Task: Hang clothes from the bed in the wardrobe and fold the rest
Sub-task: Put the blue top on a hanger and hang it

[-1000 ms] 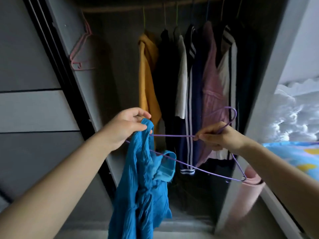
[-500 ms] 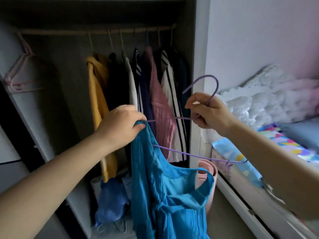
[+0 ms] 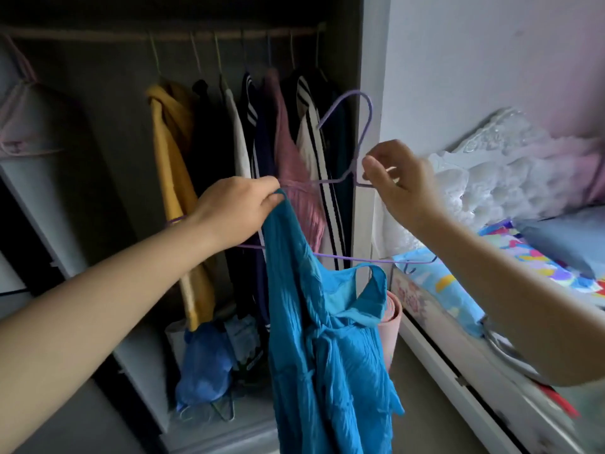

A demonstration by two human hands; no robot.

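Note:
A blue strappy dress [image 3: 324, 329] hangs in front of the open wardrobe [image 3: 108, 132]. My left hand [image 3: 235, 211] grips one of its shoulder straps together with the left side of a purple wire hanger [image 3: 360, 116]. The dress's other strap hangs loose below the hanger's bottom bar. My right hand [image 3: 397, 185] pinches the hanger at its neck, just under the hook. Behind the hanger, several garments hang from the wardrobe rail [image 3: 163, 32], among them a yellow one [image 3: 170, 152] and a pink one [image 3: 291, 158].
The bed [image 3: 523, 283] with a patterned sheet and a white fluffy blanket [image 3: 484, 185] lies at the right. A blue bag [image 3: 201, 365] and spare wire hangers lie on the wardrobe floor. A pink roll [image 3: 389, 326] stands beside the wardrobe's side panel. Pink hangers [image 3: 14, 126] hang at far left.
The hanger has been raised and turned more upright in front of the hanging clothes. My right hand has shifted to pinching its neck. The view has swung right, bringing the bed in.

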